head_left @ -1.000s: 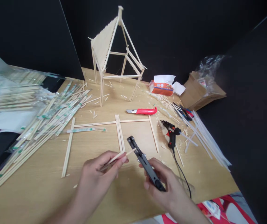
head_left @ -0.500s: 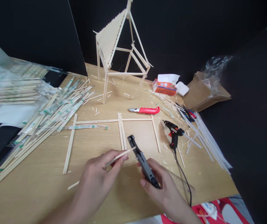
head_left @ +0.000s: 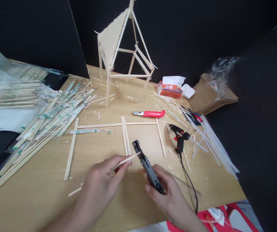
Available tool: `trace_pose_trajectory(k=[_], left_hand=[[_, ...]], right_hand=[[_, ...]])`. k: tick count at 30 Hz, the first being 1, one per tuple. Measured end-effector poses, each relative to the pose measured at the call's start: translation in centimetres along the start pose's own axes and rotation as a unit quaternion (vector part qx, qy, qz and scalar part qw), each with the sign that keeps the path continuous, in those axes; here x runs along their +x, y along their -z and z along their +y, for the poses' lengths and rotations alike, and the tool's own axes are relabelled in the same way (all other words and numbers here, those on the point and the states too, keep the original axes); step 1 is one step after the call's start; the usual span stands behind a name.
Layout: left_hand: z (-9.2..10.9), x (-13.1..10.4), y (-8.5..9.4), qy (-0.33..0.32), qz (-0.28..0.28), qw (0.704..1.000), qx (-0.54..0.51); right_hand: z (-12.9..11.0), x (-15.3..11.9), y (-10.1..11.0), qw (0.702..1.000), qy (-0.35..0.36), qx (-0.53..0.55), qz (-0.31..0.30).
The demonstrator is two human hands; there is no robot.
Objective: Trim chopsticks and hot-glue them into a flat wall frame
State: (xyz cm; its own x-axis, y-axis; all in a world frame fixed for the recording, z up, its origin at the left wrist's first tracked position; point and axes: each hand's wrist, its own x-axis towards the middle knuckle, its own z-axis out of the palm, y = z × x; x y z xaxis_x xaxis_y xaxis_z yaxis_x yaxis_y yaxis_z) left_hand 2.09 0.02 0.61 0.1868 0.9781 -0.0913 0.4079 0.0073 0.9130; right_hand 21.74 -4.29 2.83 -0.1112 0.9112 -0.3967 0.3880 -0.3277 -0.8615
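Note:
A wooden chopstick (head_left: 125,160) is pinched between the thumb and fingers of my left hand (head_left: 105,177), tilted up to the right. Its far end meets the jaws of a grey-and-black hand cutter (head_left: 150,172), whose handle my right hand (head_left: 168,196) grips. Whether the blade touches the wood I cannot tell. Just beyond my hands lies a flat frame of chopsticks (head_left: 99,125), with a double upright at each side and a thicker one (head_left: 125,135) in the middle. A red utility knife (head_left: 153,114) rests behind it.
A chopstick house model (head_left: 114,40) stands at the back. Wrapped chopsticks (head_left: 56,112) pile up on the left. To the right are a glue gun (head_left: 180,137) with its cord, glue sticks (head_left: 218,145), pliers (head_left: 195,117), a tissue pack (head_left: 171,89), a paper bag (head_left: 208,96) and a clear ruler (head_left: 186,186).
The view has shifted slightly, so the table things sit a little further left. My hands, the chopstick and the cutter keep nearly the same pose.

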Motion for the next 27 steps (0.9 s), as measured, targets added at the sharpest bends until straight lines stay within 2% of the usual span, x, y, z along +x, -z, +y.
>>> trace_pose_trajectory(k=[8,17,27], left_hand=[[-0.1,0.0,0.0,-0.034,0.009,0.999,0.021],[-0.8,-0.2,-0.6,-0.075,0.029,0.993,0.080],[-0.5,0.2,-0.9,-0.001,-0.034,0.998,0.051]], right_hand=[[0.6,0.2,-0.2,1.000,0.013,-0.011,0.011],[1.8,0.3,-0.8,0.992,0.020,-0.112,0.056],[2.2,-0.1,-0.6,0.986,0.028,-0.154,0.056]])
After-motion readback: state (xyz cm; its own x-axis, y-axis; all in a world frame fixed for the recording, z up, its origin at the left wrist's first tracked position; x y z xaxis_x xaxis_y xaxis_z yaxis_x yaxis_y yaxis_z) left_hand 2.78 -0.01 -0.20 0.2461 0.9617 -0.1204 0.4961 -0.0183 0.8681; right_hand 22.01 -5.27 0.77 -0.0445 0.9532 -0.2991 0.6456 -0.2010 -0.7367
